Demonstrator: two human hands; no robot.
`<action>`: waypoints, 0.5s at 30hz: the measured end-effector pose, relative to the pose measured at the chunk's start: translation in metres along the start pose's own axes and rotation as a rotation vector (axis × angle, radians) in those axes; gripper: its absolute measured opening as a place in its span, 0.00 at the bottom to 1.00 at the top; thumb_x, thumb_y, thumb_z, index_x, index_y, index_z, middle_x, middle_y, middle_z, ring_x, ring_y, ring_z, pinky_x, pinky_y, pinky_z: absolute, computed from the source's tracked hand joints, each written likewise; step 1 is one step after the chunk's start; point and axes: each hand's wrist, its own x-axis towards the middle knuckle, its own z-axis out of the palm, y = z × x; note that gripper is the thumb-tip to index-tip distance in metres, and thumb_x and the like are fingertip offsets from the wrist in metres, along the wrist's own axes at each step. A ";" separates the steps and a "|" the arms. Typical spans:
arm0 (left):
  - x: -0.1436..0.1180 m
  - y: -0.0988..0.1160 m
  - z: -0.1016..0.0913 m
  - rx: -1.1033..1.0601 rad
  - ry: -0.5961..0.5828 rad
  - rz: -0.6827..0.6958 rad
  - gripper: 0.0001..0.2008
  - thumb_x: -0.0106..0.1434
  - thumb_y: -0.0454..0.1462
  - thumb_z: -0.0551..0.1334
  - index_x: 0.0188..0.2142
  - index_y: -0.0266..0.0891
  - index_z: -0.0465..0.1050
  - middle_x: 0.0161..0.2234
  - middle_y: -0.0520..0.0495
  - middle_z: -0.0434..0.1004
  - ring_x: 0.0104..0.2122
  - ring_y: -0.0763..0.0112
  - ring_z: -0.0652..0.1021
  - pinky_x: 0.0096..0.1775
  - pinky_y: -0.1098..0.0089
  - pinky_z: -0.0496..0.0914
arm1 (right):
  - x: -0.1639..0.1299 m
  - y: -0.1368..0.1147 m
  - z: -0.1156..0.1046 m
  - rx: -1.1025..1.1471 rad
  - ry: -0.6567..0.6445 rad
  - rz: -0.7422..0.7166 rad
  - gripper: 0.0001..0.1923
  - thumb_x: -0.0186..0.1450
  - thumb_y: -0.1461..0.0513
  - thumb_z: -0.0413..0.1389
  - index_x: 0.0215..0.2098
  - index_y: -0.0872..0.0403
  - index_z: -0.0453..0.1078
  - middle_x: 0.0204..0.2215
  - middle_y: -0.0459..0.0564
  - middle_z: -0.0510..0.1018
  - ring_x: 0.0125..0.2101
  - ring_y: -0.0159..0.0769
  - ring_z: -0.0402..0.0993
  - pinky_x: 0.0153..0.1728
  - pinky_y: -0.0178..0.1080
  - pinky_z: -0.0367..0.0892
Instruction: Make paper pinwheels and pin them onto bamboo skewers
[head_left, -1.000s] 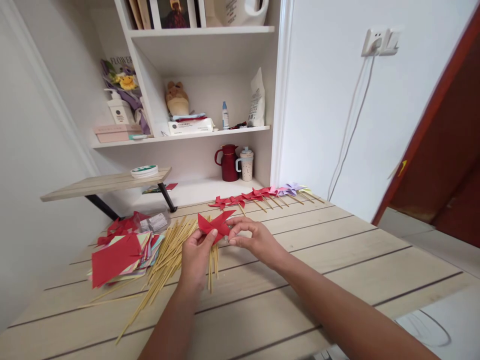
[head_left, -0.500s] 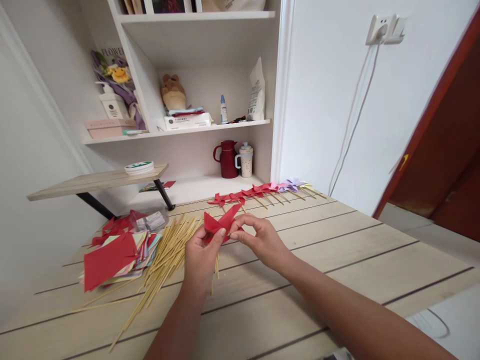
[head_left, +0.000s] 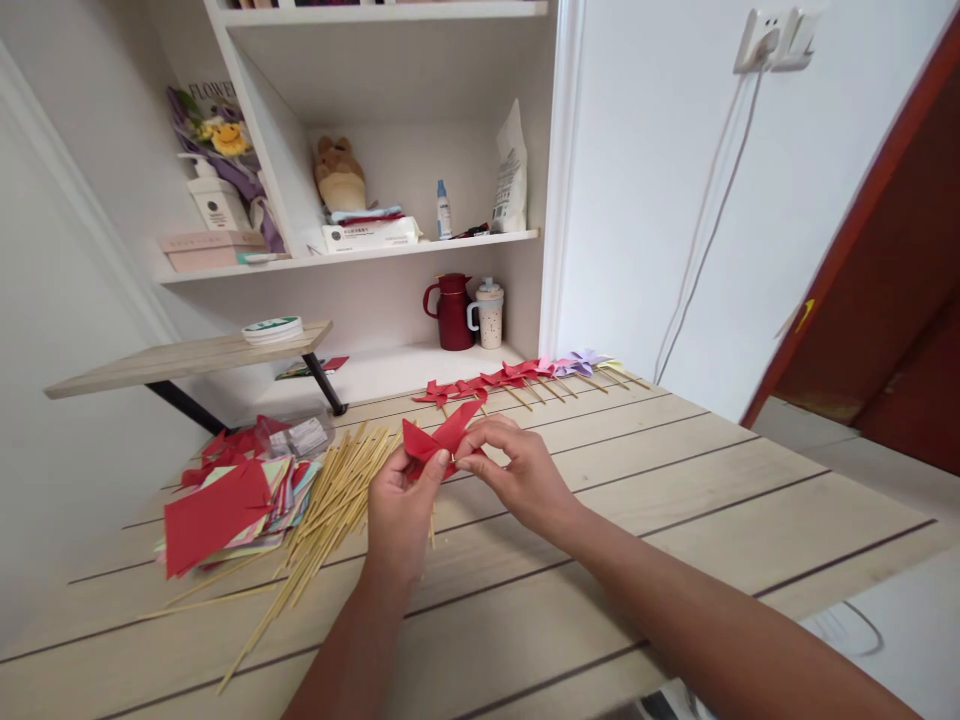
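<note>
A white shelving unit (head_left: 405, 275) stands behind the pale, wood-planked counter (head_left: 675, 445), which is crossed by dark seams. At the left sits a low wooden riser (head_left: 187, 358) on black legs. To the right, a white wall (head_left: 637, 200) carries a socket (head_left: 756, 42); beyond are a reddish-brown door (head_left: 885, 300) and light-coloured floor (head_left: 806, 425), under soft light.

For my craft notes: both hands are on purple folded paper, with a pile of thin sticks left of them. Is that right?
Not quite: the head view shows red folded paper, not purple. The left hand and right hand are on it, with the pile of thin sticks left of them.
</note>
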 end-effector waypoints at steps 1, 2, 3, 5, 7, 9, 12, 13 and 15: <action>0.000 0.000 0.000 0.002 0.001 0.001 0.15 0.55 0.41 0.74 0.42 0.38 0.82 0.42 0.44 0.86 0.44 0.62 0.83 0.50 0.63 0.76 | 0.000 0.000 0.000 -0.012 -0.002 -0.004 0.08 0.66 0.66 0.62 0.30 0.50 0.73 0.30 0.45 0.80 0.36 0.38 0.72 0.43 0.42 0.64; 0.000 0.000 0.000 0.005 0.005 0.001 0.15 0.56 0.41 0.74 0.42 0.38 0.82 0.42 0.44 0.86 0.44 0.62 0.83 0.50 0.63 0.76 | 0.000 0.000 0.000 -0.023 -0.005 -0.006 0.08 0.66 0.66 0.62 0.30 0.50 0.73 0.30 0.45 0.80 0.36 0.38 0.72 0.43 0.42 0.64; -0.001 0.000 0.000 0.010 0.008 0.001 0.15 0.56 0.41 0.74 0.42 0.38 0.82 0.42 0.44 0.86 0.44 0.62 0.83 0.50 0.63 0.75 | 0.000 0.000 -0.001 -0.032 -0.006 -0.008 0.08 0.66 0.66 0.62 0.30 0.50 0.73 0.30 0.45 0.80 0.36 0.38 0.73 0.44 0.43 0.63; -0.001 0.000 0.000 0.019 0.016 0.003 0.15 0.56 0.42 0.74 0.42 0.38 0.82 0.42 0.44 0.86 0.44 0.62 0.83 0.50 0.63 0.75 | 0.000 -0.001 -0.001 -0.044 -0.011 -0.009 0.07 0.66 0.66 0.63 0.30 0.50 0.73 0.31 0.45 0.80 0.36 0.38 0.73 0.45 0.43 0.63; -0.002 0.000 0.001 0.023 0.020 0.005 0.15 0.56 0.42 0.74 0.42 0.38 0.82 0.42 0.44 0.86 0.44 0.62 0.83 0.50 0.63 0.75 | 0.000 -0.001 -0.002 -0.050 -0.015 -0.009 0.07 0.66 0.66 0.63 0.30 0.50 0.73 0.31 0.45 0.81 0.36 0.38 0.73 0.45 0.44 0.62; -0.001 0.000 0.001 0.019 0.023 0.007 0.15 0.56 0.41 0.74 0.42 0.38 0.82 0.42 0.44 0.86 0.44 0.62 0.83 0.50 0.63 0.75 | 0.001 -0.001 -0.002 -0.057 -0.018 -0.010 0.07 0.66 0.66 0.63 0.30 0.50 0.73 0.31 0.44 0.81 0.36 0.38 0.73 0.46 0.44 0.62; -0.001 -0.001 0.002 0.007 0.022 0.008 0.15 0.55 0.41 0.74 0.41 0.38 0.82 0.41 0.43 0.86 0.44 0.62 0.83 0.49 0.62 0.76 | 0.001 -0.001 -0.002 -0.061 -0.023 -0.018 0.08 0.66 0.66 0.63 0.30 0.50 0.73 0.30 0.44 0.81 0.36 0.38 0.73 0.45 0.43 0.63; -0.001 -0.001 0.002 0.004 0.024 0.009 0.15 0.54 0.41 0.74 0.41 0.38 0.82 0.41 0.43 0.86 0.43 0.61 0.83 0.49 0.62 0.76 | 0.001 -0.001 -0.002 -0.060 -0.024 -0.023 0.08 0.66 0.66 0.63 0.30 0.50 0.73 0.30 0.44 0.81 0.36 0.38 0.73 0.44 0.43 0.63; -0.001 -0.001 0.002 -0.002 0.031 0.009 0.15 0.54 0.41 0.74 0.40 0.37 0.82 0.40 0.44 0.86 0.43 0.61 0.83 0.49 0.62 0.76 | 0.001 -0.001 -0.002 -0.062 -0.026 -0.030 0.08 0.66 0.66 0.63 0.30 0.51 0.73 0.30 0.44 0.80 0.36 0.38 0.73 0.44 0.42 0.63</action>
